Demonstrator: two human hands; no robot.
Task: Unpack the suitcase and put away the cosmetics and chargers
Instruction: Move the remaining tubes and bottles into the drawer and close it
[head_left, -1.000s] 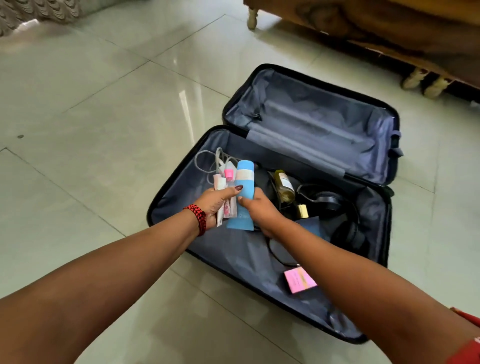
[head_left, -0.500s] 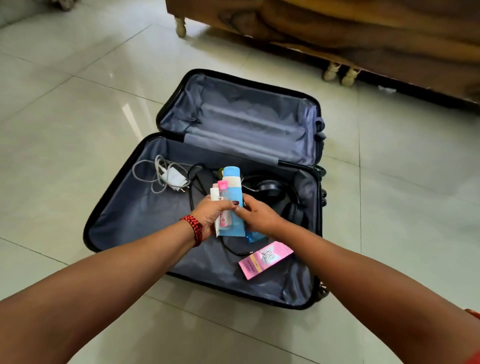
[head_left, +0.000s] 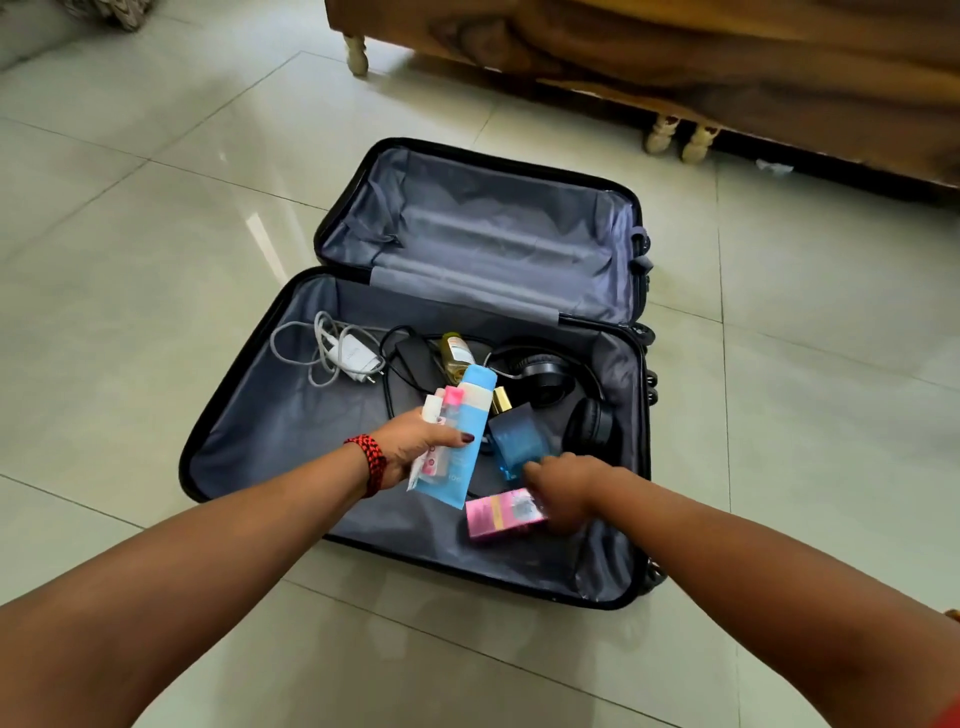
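An open black suitcase (head_left: 244, 395) with grey lining lies on the tiled floor. Above its lower half, my left hand (head_left: 415, 441) grips a blue tube (head_left: 465, 426) together with small pink-and-white tubes (head_left: 441, 405). My right hand (head_left: 566, 488) reaches down and curls around the right end of a pink box (head_left: 501, 514) lying in the case. A blue perfume bottle (head_left: 519, 441) with a gold cap lies between the hands. A white charger (head_left: 356, 356) with its cable, a black cable (head_left: 400, 358), a yellow bottle (head_left: 457, 356) and black headphones (head_left: 566, 395) also lie inside.
A wooden bed frame (head_left: 675, 57) on turned legs stands behind the suitcase. The raised lid half (head_left: 483, 234) holds nothing. Glossy floor tiles (head_left: 156, 208) surround the case on every side.
My right hand has let go of the blue tube and dropped to the pink box. The left hand now holds the tubes alone.
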